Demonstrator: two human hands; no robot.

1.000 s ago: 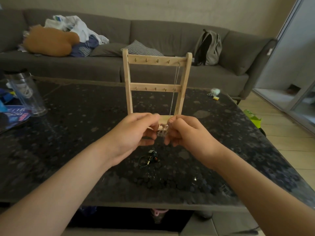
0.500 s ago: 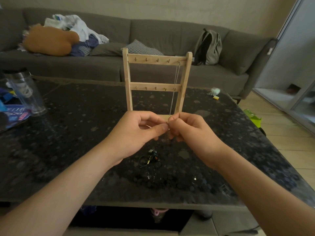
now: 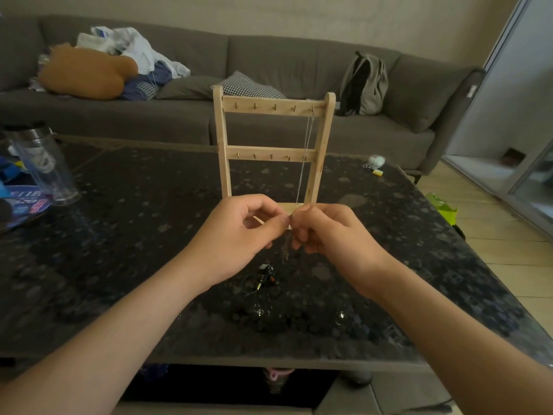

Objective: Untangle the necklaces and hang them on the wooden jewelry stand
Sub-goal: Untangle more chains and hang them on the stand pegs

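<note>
A wooden jewelry stand (image 3: 272,105) with two rows of small pegs stands upright mid-table. One thin silver chain (image 3: 305,157) hangs from the rightmost top peg. In front of the stand's base, my left hand (image 3: 239,235) and my right hand (image 3: 329,232) meet fingertip to fingertip, both pinching a fine silver necklace (image 3: 285,248) whose loose end dangles below them. A dark cord necklace with small beads (image 3: 261,278) lies bunched on the table under my hands.
The dark speckled table (image 3: 119,235) carries a clear tumbler (image 3: 45,166) and blue packaging at the left, and small items (image 3: 374,163) at the far right. A grey sofa (image 3: 284,64) with clothes, cushions and a backpack stands behind.
Both hands have risen slightly and come together at the fingertips; the silver necklace now hangs a little lower between them. The stand and dark necklace have not moved.
</note>
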